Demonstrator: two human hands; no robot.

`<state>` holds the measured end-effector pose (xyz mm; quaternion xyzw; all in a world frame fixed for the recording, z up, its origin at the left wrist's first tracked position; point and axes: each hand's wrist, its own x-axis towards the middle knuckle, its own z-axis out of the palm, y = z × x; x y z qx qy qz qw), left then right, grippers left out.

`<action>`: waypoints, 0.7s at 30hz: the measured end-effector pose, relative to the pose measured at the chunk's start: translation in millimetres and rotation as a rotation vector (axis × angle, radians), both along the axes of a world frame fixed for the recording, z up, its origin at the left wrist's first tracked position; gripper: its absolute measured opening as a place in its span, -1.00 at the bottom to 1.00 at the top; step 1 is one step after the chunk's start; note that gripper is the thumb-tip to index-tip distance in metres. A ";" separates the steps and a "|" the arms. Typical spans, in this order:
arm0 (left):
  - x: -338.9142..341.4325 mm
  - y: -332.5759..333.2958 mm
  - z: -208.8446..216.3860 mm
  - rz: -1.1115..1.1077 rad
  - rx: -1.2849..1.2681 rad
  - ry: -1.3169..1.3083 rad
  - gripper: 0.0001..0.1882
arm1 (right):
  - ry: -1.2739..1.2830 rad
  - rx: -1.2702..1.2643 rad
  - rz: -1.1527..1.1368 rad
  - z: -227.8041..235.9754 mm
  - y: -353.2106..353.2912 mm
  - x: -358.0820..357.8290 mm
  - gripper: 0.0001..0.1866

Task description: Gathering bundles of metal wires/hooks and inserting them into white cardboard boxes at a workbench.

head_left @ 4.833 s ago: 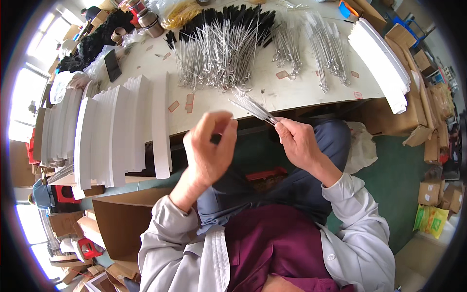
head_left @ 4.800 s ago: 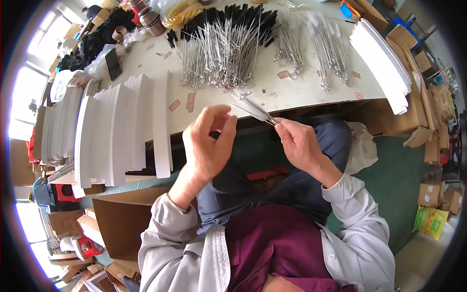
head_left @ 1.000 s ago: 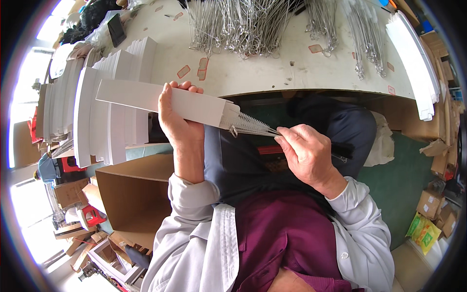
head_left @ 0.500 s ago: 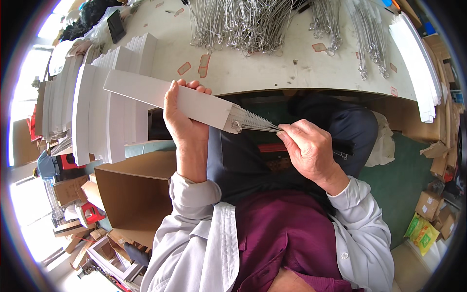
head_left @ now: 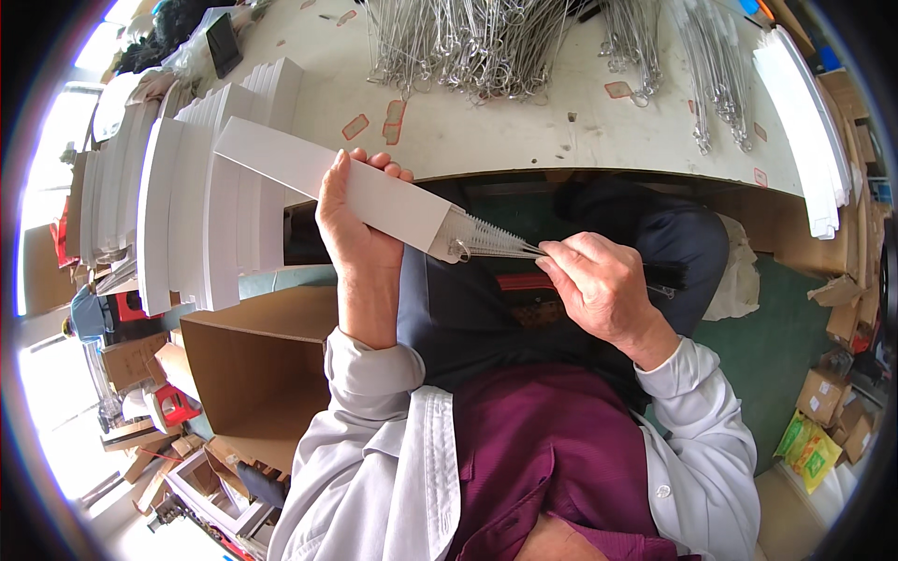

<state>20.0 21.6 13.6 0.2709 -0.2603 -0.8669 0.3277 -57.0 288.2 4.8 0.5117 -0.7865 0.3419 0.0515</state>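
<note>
My left hand (head_left: pixel 354 229) is wrapped round a long, narrow white box (head_left: pixel 398 210), held slanting down to the right above my lap. Out of the box's open lower right end stick several thin wire brushes (head_left: pixel 477 236) with pale bristles, and a small metal loop shows at the opening. My right hand (head_left: pixel 599 285) pinches the brushes together where their wires converge, a short way from the box. Black bristles (head_left: pixel 664 276) jut out on the far side of that hand. The parts of the brushes within the box and behind my fingers are hidden.
Ahead is a pale table (head_left: pixel 486 140) with a large heap of looped wire brushes (head_left: pixel 477 51) and smaller bundles to its right. Stacked white boxes (head_left: pixel 220 206) stand at the left, more white boxes (head_left: pixel 795 131) at the right. An open cardboard carton (head_left: pixel 257 374) sits by my left arm.
The white box has shifted slightly right, its upper end a little higher. My right hand has moved slightly right, still pinching the brushes.
</note>
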 end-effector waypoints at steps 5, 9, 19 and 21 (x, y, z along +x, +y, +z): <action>-2.1 1.3 0.6 0.002 0.018 -0.014 -0.74 | -0.019 -0.037 0.009 -1.5 -3.0 -0.7 -0.84; -4.5 3.0 0.9 0.005 0.011 -0.033 -0.74 | -0.070 -0.080 -0.005 -4.5 -4.5 -3.1 -0.84; -9.3 24.8 -0.3 0.018 0.016 -0.091 -0.72 | -0.093 -0.048 -0.032 1.8 -12.2 -0.6 -0.86; -9.5 34.7 -3.3 -0.022 -0.002 -0.075 -0.71 | -0.086 -0.043 -0.029 1.9 -15.8 2.5 -0.85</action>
